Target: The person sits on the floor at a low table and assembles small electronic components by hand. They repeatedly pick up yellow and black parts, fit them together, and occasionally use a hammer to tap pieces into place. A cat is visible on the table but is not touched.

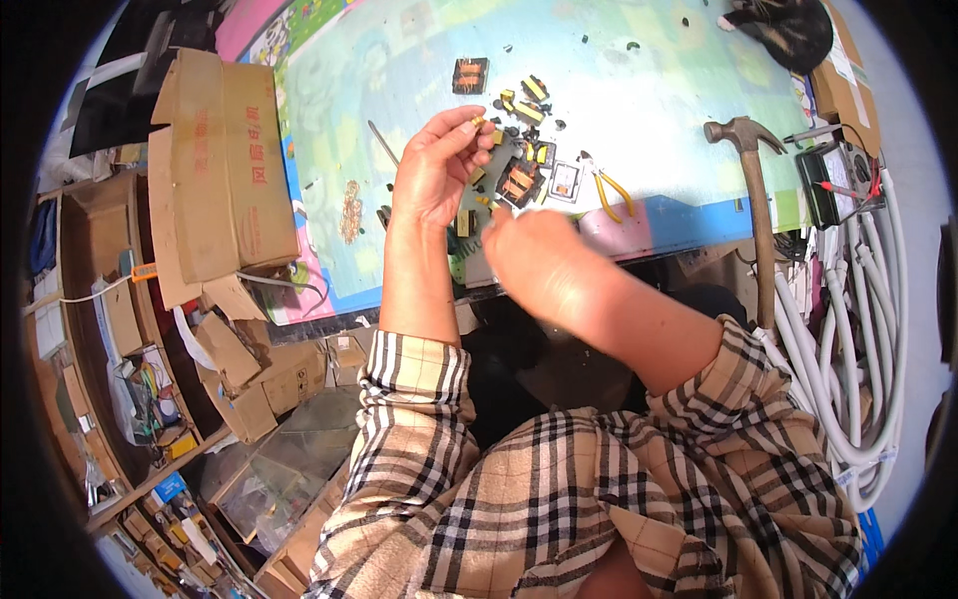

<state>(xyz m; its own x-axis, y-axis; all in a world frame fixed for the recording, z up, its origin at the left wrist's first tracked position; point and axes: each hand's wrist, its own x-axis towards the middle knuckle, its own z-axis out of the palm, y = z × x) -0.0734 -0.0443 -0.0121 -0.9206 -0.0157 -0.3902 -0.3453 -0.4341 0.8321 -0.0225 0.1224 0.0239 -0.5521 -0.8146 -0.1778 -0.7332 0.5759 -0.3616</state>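
Note:
My left hand (pixel 435 170) is raised over the table, thumb and fingers pinched on a small yellow piece (pixel 478 121). Close by on the right, my right hand (pixel 539 255) is curled with its back up; its fingertips are hidden and slightly blurred, and what they hold cannot be made out. Just beyond it lies a black part with copper windings (pixel 519 184), beside a square white-and-black piece (pixel 565 182). Yellow-handled pliers (pixel 611 196) rest to the right. Several yellow-and-black pieces (pixel 529 111) lie farther back, near another copper-wound part (pixel 470 75).
A claw hammer (pixel 753 185) lies across the table's right edge, near a meter (pixel 833 185) and white tubes (pixel 873 329). A cat (pixel 793 35) lies at the far right. Left are copper wire scraps (pixel 351 212), a thin rod (pixel 382 142) and a cardboard box (pixel 225 165).

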